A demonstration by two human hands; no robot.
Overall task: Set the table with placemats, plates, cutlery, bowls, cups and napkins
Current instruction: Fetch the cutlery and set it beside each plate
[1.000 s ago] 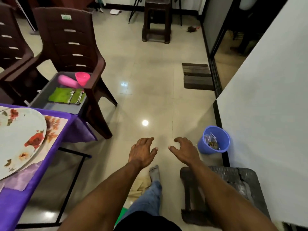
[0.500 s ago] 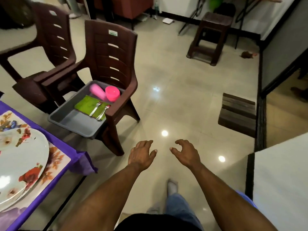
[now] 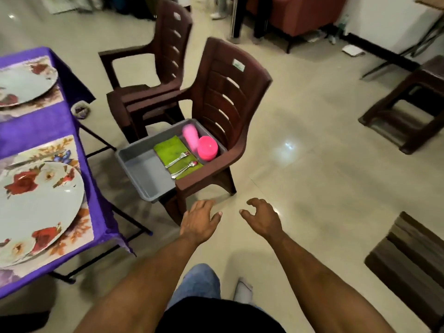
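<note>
Both hands held out empty, left hand (image 3: 200,218) & right hand (image 3: 263,217) fingers loosely spread; grey tub (image 3: 144,169) w/ pink cups (image 3: 207,148) seen far-left on chair (image 3: 230,92).

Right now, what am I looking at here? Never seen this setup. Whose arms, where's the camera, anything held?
No machine here: a person wears a wide-angle camera on the head, looking forward and down, so the arms are their own. There is only this one view. The left hand and right hand reach forward over the floor, fingers loose, holding nothing. Ahead, a grey tub sits on a brown chair. In it lie a green napkin with a fork and spoon on top, a pink bowl and what looks like a pink cup on its side, blurred. At left, a table with a purple cloth carries two floral placemats, each with a plate.
</note>
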